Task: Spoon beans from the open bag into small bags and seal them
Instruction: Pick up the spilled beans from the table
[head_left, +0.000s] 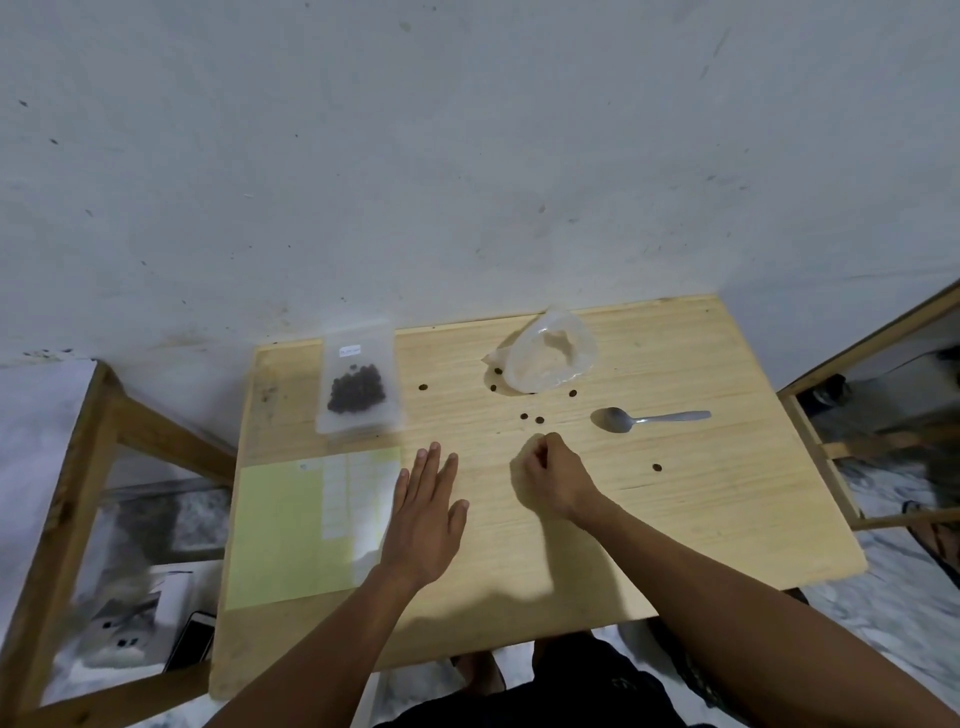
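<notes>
Your hands were low at the frame's centre, with the beans and bags above them.

Your left hand (423, 519) lay flat, fingers straight; your right hand (553, 480) was curled, and I cannot tell whether it pinched anything. The small bag (358, 387) with beans lay up-left of the left hand, the open bag (550, 356) above the right, the spoon (649, 418) up-right, and loose beans (532, 418) just above your right knuckles.
</notes>
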